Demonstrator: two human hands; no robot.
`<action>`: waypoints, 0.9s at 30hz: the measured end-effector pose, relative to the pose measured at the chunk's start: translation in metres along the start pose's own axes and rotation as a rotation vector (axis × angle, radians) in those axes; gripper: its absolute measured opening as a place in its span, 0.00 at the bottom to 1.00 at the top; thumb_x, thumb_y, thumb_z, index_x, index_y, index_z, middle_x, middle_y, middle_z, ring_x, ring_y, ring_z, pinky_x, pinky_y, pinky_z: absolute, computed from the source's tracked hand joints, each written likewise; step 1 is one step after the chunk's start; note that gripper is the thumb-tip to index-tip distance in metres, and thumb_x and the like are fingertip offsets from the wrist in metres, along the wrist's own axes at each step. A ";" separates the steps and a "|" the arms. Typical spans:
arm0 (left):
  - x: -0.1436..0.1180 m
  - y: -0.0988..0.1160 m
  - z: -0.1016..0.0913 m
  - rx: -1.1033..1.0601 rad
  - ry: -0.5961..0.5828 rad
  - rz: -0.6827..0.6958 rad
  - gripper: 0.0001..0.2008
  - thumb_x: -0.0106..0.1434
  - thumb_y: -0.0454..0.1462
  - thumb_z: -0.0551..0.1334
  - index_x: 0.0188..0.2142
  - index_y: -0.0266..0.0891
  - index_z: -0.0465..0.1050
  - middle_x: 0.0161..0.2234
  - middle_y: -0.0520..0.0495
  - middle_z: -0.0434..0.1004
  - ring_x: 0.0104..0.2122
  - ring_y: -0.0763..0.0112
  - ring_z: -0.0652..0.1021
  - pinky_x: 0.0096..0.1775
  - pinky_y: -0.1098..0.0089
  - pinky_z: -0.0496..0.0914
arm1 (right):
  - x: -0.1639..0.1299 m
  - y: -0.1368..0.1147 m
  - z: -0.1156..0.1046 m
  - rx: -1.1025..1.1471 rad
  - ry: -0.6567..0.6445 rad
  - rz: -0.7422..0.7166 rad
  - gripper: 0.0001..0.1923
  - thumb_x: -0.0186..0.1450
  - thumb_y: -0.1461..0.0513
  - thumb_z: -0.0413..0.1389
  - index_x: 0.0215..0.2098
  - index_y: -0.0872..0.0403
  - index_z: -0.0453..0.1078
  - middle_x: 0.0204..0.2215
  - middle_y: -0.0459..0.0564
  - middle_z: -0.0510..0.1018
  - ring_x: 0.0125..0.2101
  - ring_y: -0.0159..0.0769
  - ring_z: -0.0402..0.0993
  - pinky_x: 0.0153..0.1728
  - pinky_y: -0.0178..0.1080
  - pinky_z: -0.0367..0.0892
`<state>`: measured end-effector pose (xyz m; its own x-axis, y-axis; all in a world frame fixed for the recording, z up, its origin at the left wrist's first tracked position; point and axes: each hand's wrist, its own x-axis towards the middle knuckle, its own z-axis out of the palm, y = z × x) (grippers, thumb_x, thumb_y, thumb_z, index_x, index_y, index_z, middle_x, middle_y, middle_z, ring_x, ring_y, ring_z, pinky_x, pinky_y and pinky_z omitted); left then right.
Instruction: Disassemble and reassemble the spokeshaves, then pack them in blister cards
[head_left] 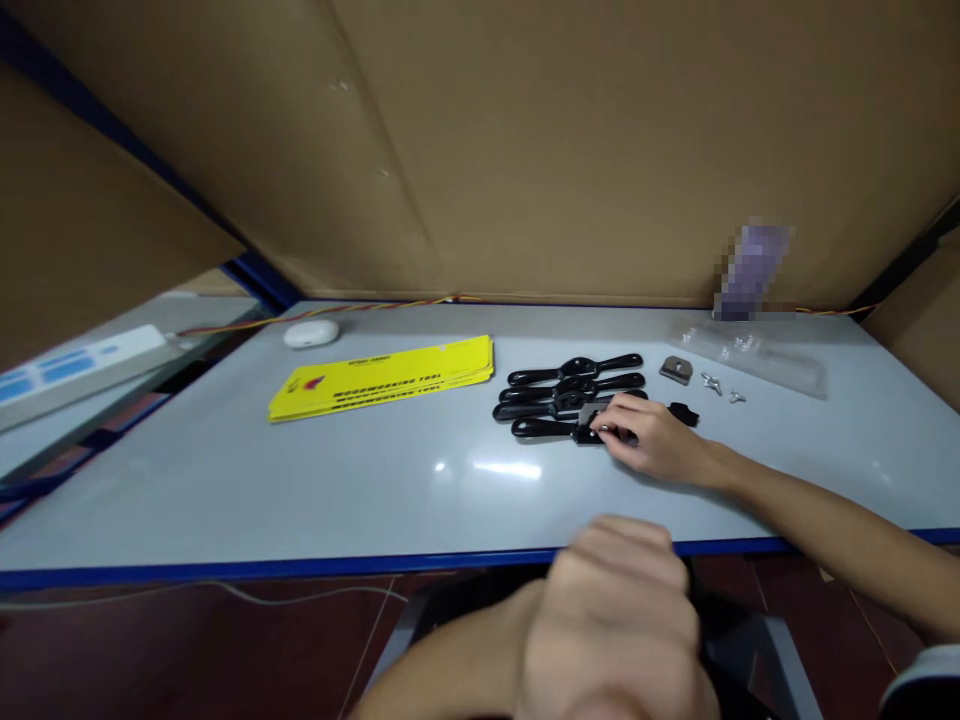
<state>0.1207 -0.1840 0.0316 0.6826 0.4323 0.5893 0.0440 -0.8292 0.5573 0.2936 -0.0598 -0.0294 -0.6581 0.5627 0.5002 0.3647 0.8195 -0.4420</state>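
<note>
Located right of centre on the counter, nearest in a group of four: black spokeshave, lying flat with a metal blade at its middle. Seen pinching at that middle, thumb against fingertips: right hand. Cannot tell if also gripping a small screw there. Seen blurred in the foreground, short of the counter's near edge: left hand, with fingers curled. Cannot tell if holding anything.

Risks, in judgement: possible skewing of the blade, from uneven finger pressure. Possible nick to the fingertips, from working so close to the blade's edge. Possible dragging of the other three spokeshaves, from lying so closely alongside. Possible loss of the silver wing screws at right, from small size and lying loose on a smooth surface. Likewise possible scattering of the loose blades, from a sweep of the right hand.

Readable on the yellow cards at left: "WOODWORKING TOOL", repeated on a card beneath, partly covered. Too small to read with certainty: line along the top card's far edge, lettering beside the red mark at its left end. Unreadable at far right: purple object, pixelated. On the spokeshaves, no brand discernible.
</note>
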 end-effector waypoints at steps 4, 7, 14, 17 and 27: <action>0.009 -0.058 -0.044 0.106 0.160 0.078 0.25 0.82 0.41 0.42 0.31 0.41 0.70 0.21 0.51 0.71 0.21 0.72 0.69 0.27 0.67 0.66 | -0.001 -0.001 -0.001 0.017 0.016 0.041 0.08 0.71 0.66 0.53 0.42 0.52 0.75 0.35 0.50 0.79 0.34 0.35 0.74 0.36 0.40 0.72; 0.004 -0.093 -0.081 0.262 0.032 -0.091 0.17 0.81 0.40 0.49 0.40 0.38 0.73 0.28 0.50 0.77 0.25 0.73 0.74 0.29 0.72 0.67 | 0.000 -0.003 -0.002 0.037 0.031 0.086 0.07 0.69 0.67 0.53 0.40 0.51 0.72 0.33 0.48 0.77 0.32 0.34 0.72 0.35 0.40 0.70; -0.001 -0.144 -0.102 0.468 -0.232 -0.046 0.29 0.82 0.47 0.40 0.29 0.40 0.67 0.25 0.51 0.69 0.24 0.71 0.68 0.28 0.70 0.63 | 0.000 -0.008 -0.004 0.044 -0.017 0.148 0.05 0.65 0.66 0.52 0.35 0.48 0.62 0.29 0.45 0.73 0.28 0.34 0.67 0.32 0.40 0.66; 0.000 -0.157 -0.091 0.568 -0.270 0.070 0.32 0.82 0.50 0.41 0.27 0.40 0.67 0.23 0.51 0.68 0.23 0.70 0.69 0.28 0.68 0.60 | -0.001 -0.009 -0.004 0.036 0.009 0.130 0.06 0.65 0.67 0.51 0.35 0.48 0.61 0.28 0.44 0.73 0.27 0.33 0.66 0.30 0.39 0.64; -0.007 -0.148 -0.070 0.376 -0.139 -0.036 0.12 0.78 0.38 0.52 0.37 0.40 0.68 0.22 0.57 0.67 0.19 0.74 0.66 0.24 0.70 0.58 | 0.001 -0.009 -0.004 0.008 0.028 0.064 0.09 0.61 0.70 0.50 0.33 0.49 0.59 0.26 0.42 0.69 0.25 0.29 0.61 0.29 0.36 0.60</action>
<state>0.0582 -0.0400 -0.0143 0.7667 0.4326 0.4744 0.3158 -0.8975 0.3079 0.2923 -0.0661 -0.0221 -0.6150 0.6167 0.4913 0.4000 0.7810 -0.4796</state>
